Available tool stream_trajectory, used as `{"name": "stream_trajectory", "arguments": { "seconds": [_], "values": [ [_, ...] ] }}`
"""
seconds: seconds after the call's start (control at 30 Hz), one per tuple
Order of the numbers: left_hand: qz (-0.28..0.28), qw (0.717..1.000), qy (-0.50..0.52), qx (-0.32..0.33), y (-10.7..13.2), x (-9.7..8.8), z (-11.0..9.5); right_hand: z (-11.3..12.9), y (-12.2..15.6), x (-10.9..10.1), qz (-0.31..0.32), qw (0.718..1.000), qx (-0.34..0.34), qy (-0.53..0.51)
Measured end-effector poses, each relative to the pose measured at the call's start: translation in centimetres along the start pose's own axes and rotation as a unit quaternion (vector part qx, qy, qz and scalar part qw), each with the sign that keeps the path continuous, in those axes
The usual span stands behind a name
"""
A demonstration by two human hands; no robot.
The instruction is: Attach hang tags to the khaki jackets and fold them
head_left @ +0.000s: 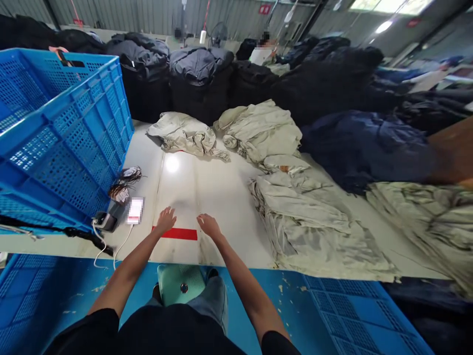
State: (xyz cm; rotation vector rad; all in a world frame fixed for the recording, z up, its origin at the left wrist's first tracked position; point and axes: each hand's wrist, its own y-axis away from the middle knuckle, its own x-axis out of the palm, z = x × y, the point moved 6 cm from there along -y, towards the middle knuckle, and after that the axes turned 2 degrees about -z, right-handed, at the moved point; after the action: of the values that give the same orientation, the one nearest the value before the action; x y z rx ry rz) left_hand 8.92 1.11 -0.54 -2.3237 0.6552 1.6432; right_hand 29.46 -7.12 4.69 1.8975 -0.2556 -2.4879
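Note:
My left hand [166, 219] and my right hand [208, 225] hover side by side over the near edge of a white table [195, 187], fingers spread, holding nothing. A red tape strip [179, 233] lies on the table between and just below them. Pale beige garments lie crumpled to the right [306, 222] and farther back [258, 128], with another beige bundle [183, 133] at the back middle. None of the cloth touches my hands.
A big blue mesh crate [62, 133] stands at the left, with a phone [135, 210] on a white cable, a small dark device [107, 221] and black strings [125, 180] beside it. Dark garment piles [332, 84] line the back and right. Blue crate surfaces [332, 310] sit below the table edge.

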Motion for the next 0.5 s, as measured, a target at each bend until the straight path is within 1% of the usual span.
{"name": "stream_trajectory", "arguments": {
  "seconds": [0.07,0.13,0.2,0.27,0.33,0.4,0.5],
  "values": [
    [0.005,1.0,-0.006,-0.01,-3.0,1.4,0.2,-1.5,-3.6,-0.9,0.0,1.0,-0.003,0.013],
    [-0.003,0.999,-0.018,-0.035,-6.6,2.2,0.9,-3.0,-8.0,-1.8,-0.001,1.0,-0.01,0.023],
    [-0.025,0.996,-0.028,-0.083,-10.2,2.3,2.2,-4.5,-13.0,-2.6,-0.005,0.999,-0.019,0.029],
    [-0.061,0.988,-0.036,-0.136,-13.1,1.9,3.7,-5.7,-18.4,-3.3,-0.008,0.999,-0.025,0.034],
    [-0.099,0.98,-0.041,-0.168,-14.8,1.6,4.8,-6.7,-24.0,-4.0,-0.01,0.999,-0.029,0.04],
    [-0.124,0.975,-0.043,-0.178,-15.5,1.7,5.5,-7.5,-30.0,-5.1,-0.016,0.998,-0.027,0.047],
    [-0.12,0.973,-0.045,-0.19,-15.5,2.6,6.0,-8.4,-39.5,-7.1,-0.035,0.998,-0.014,0.053]
  ]
}}
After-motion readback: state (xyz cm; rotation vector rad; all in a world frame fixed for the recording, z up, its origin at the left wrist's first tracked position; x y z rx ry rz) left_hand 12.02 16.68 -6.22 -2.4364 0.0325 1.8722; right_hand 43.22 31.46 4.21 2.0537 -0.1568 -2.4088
